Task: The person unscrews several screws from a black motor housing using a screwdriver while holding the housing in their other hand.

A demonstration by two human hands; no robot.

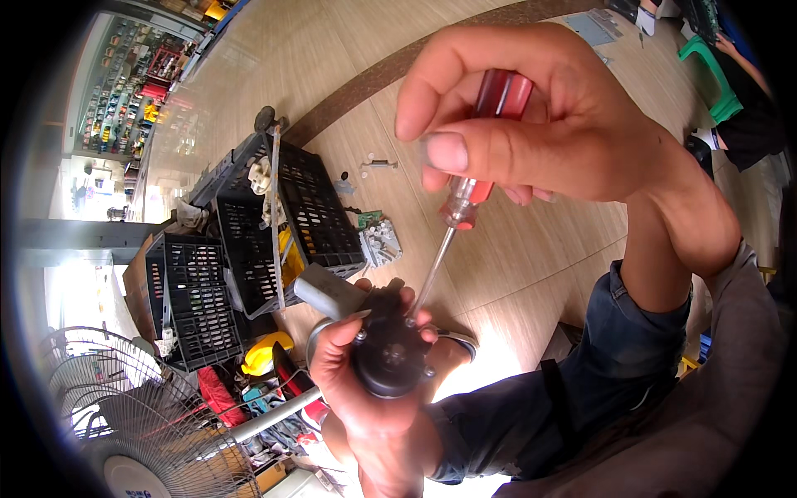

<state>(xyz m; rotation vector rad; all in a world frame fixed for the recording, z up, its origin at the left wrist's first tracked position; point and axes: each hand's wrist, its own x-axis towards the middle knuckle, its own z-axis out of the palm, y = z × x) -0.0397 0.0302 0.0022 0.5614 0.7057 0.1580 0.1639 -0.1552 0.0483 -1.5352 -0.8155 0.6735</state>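
Note:
My left hand (349,390) is closed around a round black housing (392,349) with small metal screws at its rim. A grey block-shaped part (330,290) juts from its upper left side; whether the two are joined I cannot tell. My right hand (540,124) grips the red and clear handle of a screwdriver (462,206), thumb and fingers wrapped round it. Its metal shaft slants down to the left, the tip at a screw (410,320) on the upper right edge of the housing. Part of the handle is hidden behind my fingers.
Black plastic crates (320,207) stand on the tiled floor to the left. Beside them lie a green circuit board (369,219) and a white part (381,243). A wire-caged fan (141,415) is at the lower left. Another person sits near a green stool (716,79) at the far right.

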